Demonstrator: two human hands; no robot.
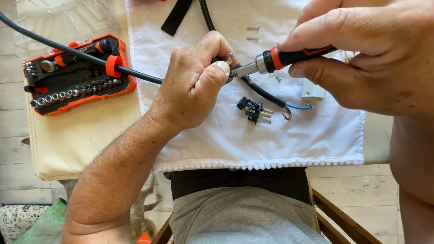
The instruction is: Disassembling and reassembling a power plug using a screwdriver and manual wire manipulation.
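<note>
My left hand [196,83] pinches a small metal part [229,59] steady (mid-cloth [226,140]) so my right hand [361,49], gripping the screwdriver [280,59], can bear on it.

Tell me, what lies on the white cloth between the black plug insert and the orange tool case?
In the head view, the left hand and its forearm cross that stretch between the black plug insert and the orange tool case, above the white cloth.

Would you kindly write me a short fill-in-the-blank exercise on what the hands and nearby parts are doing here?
1. The right hand grips a ____ with an orange-and-black handle.
2. The left hand pinches a small part at the tool's ____.
3. The black plug insert lies on the ____ cloth.
4. The bit set's case is ____ and black.

Missing words: screwdriver; tip; white; orange
</note>
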